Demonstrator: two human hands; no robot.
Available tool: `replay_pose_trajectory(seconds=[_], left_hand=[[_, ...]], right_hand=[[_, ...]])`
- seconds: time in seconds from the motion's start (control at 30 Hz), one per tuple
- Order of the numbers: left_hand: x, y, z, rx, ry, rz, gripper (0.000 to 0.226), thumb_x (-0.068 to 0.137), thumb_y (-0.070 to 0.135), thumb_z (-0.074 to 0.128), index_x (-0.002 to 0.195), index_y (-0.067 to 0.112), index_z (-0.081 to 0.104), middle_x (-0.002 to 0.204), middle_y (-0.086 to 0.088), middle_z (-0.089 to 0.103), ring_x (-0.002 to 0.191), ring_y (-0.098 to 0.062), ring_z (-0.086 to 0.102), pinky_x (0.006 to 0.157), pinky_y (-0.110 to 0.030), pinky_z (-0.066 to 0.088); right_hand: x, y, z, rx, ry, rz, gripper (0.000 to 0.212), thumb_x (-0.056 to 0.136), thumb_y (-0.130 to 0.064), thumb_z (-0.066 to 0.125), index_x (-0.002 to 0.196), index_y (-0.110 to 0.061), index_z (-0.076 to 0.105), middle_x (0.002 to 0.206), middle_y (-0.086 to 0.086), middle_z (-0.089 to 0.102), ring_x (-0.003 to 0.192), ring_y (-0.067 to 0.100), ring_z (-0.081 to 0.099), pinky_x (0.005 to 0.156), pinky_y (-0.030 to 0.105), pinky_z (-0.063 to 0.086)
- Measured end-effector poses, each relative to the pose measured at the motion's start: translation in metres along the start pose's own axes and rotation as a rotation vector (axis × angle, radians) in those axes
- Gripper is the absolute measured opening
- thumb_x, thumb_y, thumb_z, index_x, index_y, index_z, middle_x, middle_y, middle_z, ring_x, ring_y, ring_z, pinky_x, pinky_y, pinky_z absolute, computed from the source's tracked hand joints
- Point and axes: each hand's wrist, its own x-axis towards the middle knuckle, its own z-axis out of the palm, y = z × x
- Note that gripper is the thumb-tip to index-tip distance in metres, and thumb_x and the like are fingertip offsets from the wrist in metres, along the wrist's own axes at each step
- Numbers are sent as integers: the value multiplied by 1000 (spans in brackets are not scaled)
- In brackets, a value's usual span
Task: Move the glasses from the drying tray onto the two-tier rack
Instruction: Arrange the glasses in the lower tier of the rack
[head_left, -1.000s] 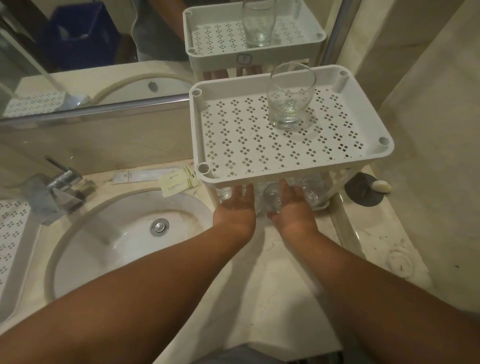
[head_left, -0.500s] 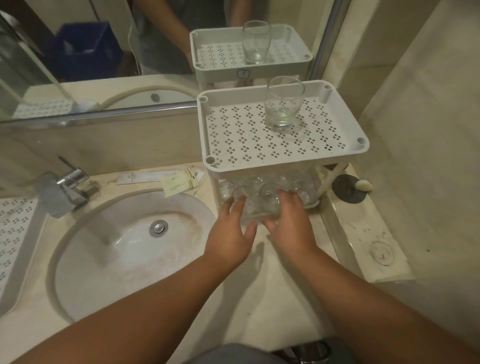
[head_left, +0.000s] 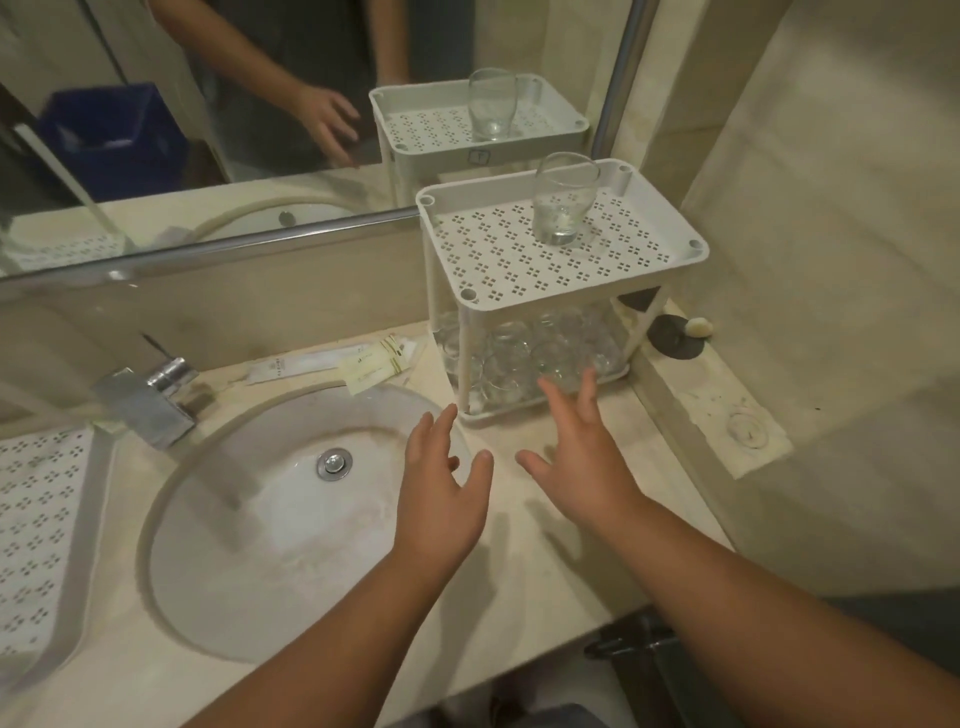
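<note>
Holding nothing: left hand and right hand both hang over the counter with fingers spread and loose, palms down, apart from each other and from everything else. Right fingertips sit just in front of the lower shelf of the two-tier rack; left fingertips near its front corner post, above the sink rim. Lower shelf is crowded with a cluster of glasses, exact count unclear through the clutter. Top shelf carries one glass, upright, toward the back. Drying tray lies at far left beyond the tap; the part in view shows no glasses, the rest is cut off by the frame edge. Judgement: a between-placements pause, lower shelf likely full. Next move calls for a reach leftward to check the tray; any further glass belongs on the top shelf, set down clear of the one standing there.
</note>
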Motion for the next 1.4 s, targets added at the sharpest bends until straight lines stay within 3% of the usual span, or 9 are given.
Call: replay_pose_trajectory(seconds=[0.07,0.13,0.23,0.37,0.63,0.83,0.97,1.07,1.4], left_hand=[[-9,-4,-5,19,-49,3,64,95,42,57,151,48,26,163,20,9,119,-9,55,98,-32,49],[-16,-5,-10,32,-75,17,66,95,41,57,151,49,23,163,21,6,120,-9,54,100,-33,49],[-25,-2,-14,37,-69,62,60,95,35,59,149,40,33,157,9,24,111,-5,59,88,-19,47],[-31,6,-14,68,-75,125,52,94,30,59,143,36,41,136,14,39,101,1,58,77,-7,39],[-26,9,7,205,-88,149,49,94,30,55,141,36,40,133,9,45,102,-5,56,84,-25,43],[-4,0,41,355,-71,128,52,92,30,55,142,30,43,141,3,47,125,-18,50,101,-37,44],[18,-9,67,458,-69,138,51,93,28,55,143,22,46,141,-1,50,129,-20,47,103,-35,42],[36,-14,89,502,-104,173,49,95,26,54,143,20,46,140,-3,51,126,-21,50,99,-31,41],[79,-53,142,633,-61,288,44,87,15,60,131,14,60,117,-9,63,98,-36,59,81,-44,49]], right_hand=[[-10,-7,2,-22,25,17,91,84,-39,73,151,-41,12,159,3,-28,112,29,62,87,30,50],[-21,-14,4,-22,39,8,92,84,-38,73,152,-41,12,160,2,-25,115,28,60,82,25,48],[-36,-20,2,-1,53,-21,80,86,-37,70,149,-37,22,163,-2,1,121,22,54,86,24,45],[-46,-21,-8,12,123,-57,65,87,-32,70,142,-31,36,146,-5,32,104,17,58,85,32,51],[-33,2,-27,-59,126,-56,56,89,-31,64,140,-29,41,139,-2,42,102,17,58,85,30,48],[1,37,-40,-153,125,-50,49,89,-26,62,136,-25,49,136,3,49,116,22,53,89,32,43],[34,54,-40,-184,100,-90,45,89,-21,61,133,-21,52,134,5,51,120,25,50,95,35,43],[59,62,-37,-197,99,-116,40,91,-17,57,131,-20,55,131,5,54,122,26,48,101,37,41],[128,94,-31,-369,100,-124,44,92,-9,53,136,-19,51,134,11,48,116,30,52,100,34,41]])
